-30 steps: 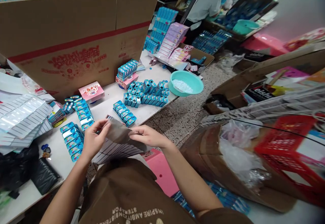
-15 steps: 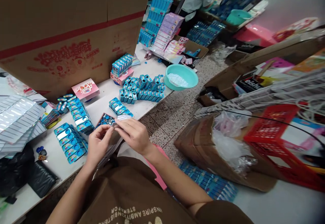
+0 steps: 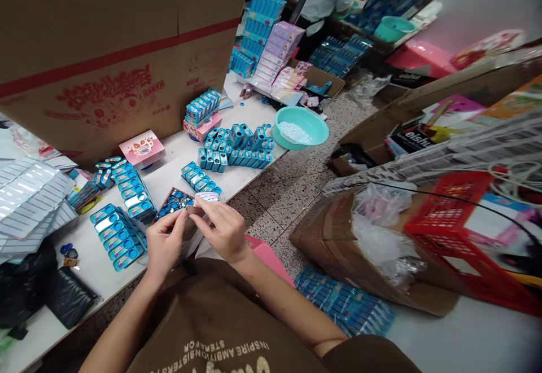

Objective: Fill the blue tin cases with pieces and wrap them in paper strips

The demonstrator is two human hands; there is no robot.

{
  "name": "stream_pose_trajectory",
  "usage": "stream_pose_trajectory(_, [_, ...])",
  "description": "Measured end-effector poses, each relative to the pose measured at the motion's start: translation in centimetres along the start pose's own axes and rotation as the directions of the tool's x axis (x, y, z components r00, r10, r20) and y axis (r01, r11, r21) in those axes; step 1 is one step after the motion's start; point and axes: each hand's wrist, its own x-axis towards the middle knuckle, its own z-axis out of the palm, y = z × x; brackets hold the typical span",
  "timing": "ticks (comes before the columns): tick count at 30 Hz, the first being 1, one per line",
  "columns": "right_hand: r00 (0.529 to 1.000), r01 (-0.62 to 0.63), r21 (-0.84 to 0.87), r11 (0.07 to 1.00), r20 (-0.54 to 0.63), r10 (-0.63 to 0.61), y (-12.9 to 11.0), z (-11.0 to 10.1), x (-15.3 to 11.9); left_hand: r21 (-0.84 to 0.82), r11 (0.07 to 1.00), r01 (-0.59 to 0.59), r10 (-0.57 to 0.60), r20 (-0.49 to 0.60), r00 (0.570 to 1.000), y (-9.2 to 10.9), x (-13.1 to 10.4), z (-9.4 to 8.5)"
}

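Observation:
My left hand (image 3: 166,244) and my right hand (image 3: 223,229) meet in front of my body, thumbs and fingertips pinched together. Whatever is between the fingertips is too small to make out. Just beyond them is an open box (image 3: 174,200) of small round blue and silver pieces. A white sheet with dark lines (image 3: 208,196) shows past the right fingers, and I cannot tell whether that hand grips it. Flat rows of blue packs with round windows (image 3: 118,238) lie left of my hands, with another stack (image 3: 133,189) behind. A shorter row (image 3: 200,179) sits beyond the box.
Many small blue boxes (image 3: 237,147) stand farther along the white table, near a turquoise basin (image 3: 300,128) of white pieces at its edge. Pink boxes (image 3: 141,149) sit before a big carton (image 3: 118,51). Right are an open carton (image 3: 326,237) and red crate (image 3: 451,215).
My fingertips have shifted slightly apart and more of the box of round pieces shows. The right hand has turned a little; the view has moved slightly.

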Motion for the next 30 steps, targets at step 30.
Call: stream_pose_trajectory(30, [0.992, -0.103, 0.344, 0.933, -0.038, 0.123, 15.0, -9.3, 1.0, 0.417, 0.825, -0.38, 0.12, 0.528, 0.841, -5.2, 11.3, 8.0])
